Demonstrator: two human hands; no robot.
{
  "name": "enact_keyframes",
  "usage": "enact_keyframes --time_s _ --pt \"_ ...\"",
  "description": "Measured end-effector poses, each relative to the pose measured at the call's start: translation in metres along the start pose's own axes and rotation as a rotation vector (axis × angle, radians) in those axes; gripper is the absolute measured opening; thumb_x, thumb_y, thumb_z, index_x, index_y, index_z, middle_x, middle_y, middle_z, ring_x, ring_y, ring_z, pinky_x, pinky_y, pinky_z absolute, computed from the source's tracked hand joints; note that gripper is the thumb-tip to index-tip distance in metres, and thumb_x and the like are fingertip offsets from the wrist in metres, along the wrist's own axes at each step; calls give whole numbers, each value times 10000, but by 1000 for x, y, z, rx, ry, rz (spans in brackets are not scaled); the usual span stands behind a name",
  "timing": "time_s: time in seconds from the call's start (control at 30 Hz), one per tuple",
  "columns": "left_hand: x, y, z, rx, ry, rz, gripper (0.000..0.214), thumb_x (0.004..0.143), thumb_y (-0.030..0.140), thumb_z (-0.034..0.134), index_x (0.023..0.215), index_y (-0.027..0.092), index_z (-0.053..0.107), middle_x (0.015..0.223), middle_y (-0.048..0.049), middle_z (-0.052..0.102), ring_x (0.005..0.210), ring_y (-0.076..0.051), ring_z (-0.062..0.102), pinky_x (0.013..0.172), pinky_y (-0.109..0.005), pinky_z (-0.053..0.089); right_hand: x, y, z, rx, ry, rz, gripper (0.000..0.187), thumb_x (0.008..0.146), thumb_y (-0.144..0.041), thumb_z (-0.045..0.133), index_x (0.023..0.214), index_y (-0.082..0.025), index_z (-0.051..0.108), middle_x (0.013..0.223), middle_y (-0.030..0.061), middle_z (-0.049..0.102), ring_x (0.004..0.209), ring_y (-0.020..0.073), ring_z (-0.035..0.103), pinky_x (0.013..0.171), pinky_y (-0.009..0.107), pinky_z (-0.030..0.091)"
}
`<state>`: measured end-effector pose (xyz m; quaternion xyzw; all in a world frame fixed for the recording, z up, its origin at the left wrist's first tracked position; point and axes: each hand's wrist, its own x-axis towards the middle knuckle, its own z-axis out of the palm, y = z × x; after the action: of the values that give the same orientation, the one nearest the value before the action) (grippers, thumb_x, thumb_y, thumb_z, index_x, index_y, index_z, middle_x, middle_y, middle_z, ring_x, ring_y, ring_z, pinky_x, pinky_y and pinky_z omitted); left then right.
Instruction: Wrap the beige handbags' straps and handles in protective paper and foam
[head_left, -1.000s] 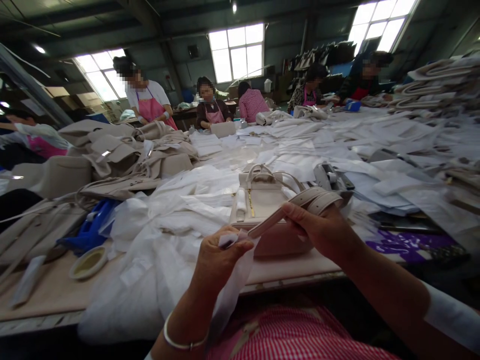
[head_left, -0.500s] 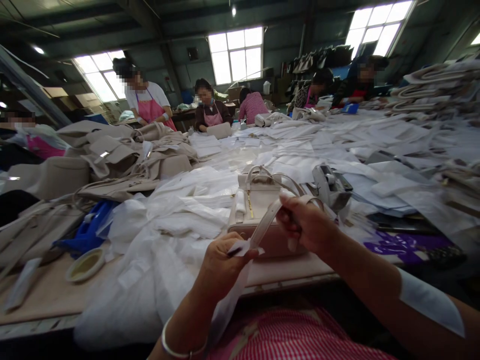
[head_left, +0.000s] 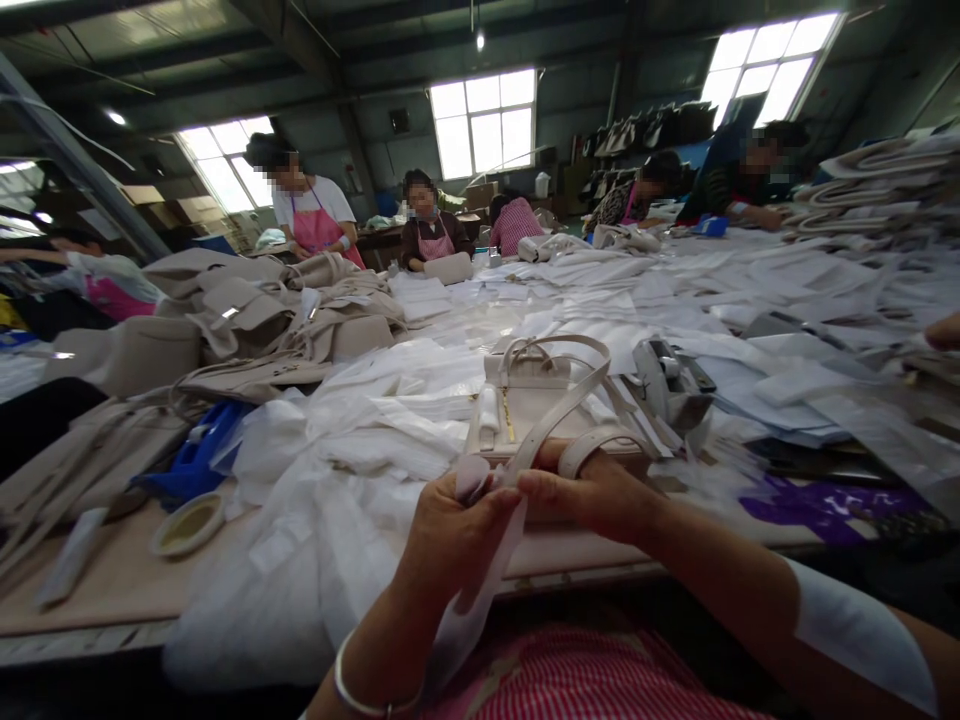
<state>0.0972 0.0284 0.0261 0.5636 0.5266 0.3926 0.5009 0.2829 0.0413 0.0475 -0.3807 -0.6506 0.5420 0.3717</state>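
Note:
A cream handbag (head_left: 531,408) with a gold zip lies on the table edge in front of me. Its long strap (head_left: 570,400) loops up over the bag and comes down to my hands. My left hand (head_left: 450,530) pinches the strap's end together with a thin white wrapping strip (head_left: 480,600), which hangs down below the fingers. Close beside it, my right hand (head_left: 592,490) is closed on the strap, thumb near the left fingertips, with another length of strap curving over its back. The fingers partly hide the strap end.
White wrapping sheets (head_left: 360,400) cover much of the table. To the left are a blue tape dispenser (head_left: 195,455), a tape roll (head_left: 187,525) and heaped bags (head_left: 262,300). A grey dispenser (head_left: 671,385) stands right of the bag. Several co-workers sit or stand across the table.
My right hand has moved down and left along the strap to my left hand. The strap now stands up in a loop. The camera view has shifted slightly.

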Motion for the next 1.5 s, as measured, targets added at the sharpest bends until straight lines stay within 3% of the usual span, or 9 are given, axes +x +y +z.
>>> enact_keyframes --time_s 0.17,0.33,0.5,0.63,0.73,0.83,1.03,1.2,1.5 --pt "2 -1 -7 206 127 239 242 755 376 765 857 189 649 743 8 641 694 -158 567 678 -271 460 4 5 -1 -138 248 108 287 845 -397 634 879 -138 753 814 67 738 754 199 639 695 316 499" --pt "-2 11 -25 161 -143 469 396 998 406 395 792 189 654 998 -82 643 970 -197 602 881 -310 463 5 1 -5 -177 270 100 313 834 -416 629 831 -123 740 786 68 718 711 182 607 679 309 473" --pt "0 25 -12 320 -204 504 340 971 380 472 912 213 762 1374 -106 515 1374 -271 370 1129 -377 300 11 0 2 -88 174 47 261 846 -381 616 835 -144 724 764 42 701 701 158 600 667 279 467" --pt "4 21 4 270 -406 339 393 954 398 503 726 178 733 779 -65 684 775 -187 625 743 -278 486 11 4 -2 -135 183 60 330 873 -425 588 704 -151 657 610 6 596 579 128 517 536 254 395" --pt "7 15 9 280 -255 294 432 935 391 532 576 177 639 561 -6 582 589 -140 525 592 -245 415 2 7 -9 -140 246 8 449 902 -536 534 688 -152 624 598 -1 555 567 115 476 524 249 367" --pt "8 11 11 303 -108 313 409 912 354 560 545 180 610 548 12 556 591 -132 496 588 -235 395 -9 4 -7 -88 245 14 400 868 -545 593 825 -154 668 691 21 620 629 134 530 558 257 407" --pt "7 17 7 252 -255 241 119 779 287 721 763 172 745 713 -10 665 695 -162 563 620 -237 433 -9 -1 2 -208 281 47 183 838 -336 632 780 -169 677 766 34 676 748 176 604 719 314 482" --pt "11 25 -9 335 -282 327 237 871 330 637 1019 225 790 921 -65 753 853 -218 631 788 -304 483 -7 -2 -8 -441 160 -179 183 889 -281 598 772 -175 691 787 37 648 777 170 587 753 315 455" --pt "13 26 0 298 -306 305 132 808 277 708 875 224 809 808 -29 736 762 -176 634 712 -257 477 -10 4 -13 -382 78 -198 173 911 -287 595 798 -180 670 780 22 632 748 155 572 690 283 450"
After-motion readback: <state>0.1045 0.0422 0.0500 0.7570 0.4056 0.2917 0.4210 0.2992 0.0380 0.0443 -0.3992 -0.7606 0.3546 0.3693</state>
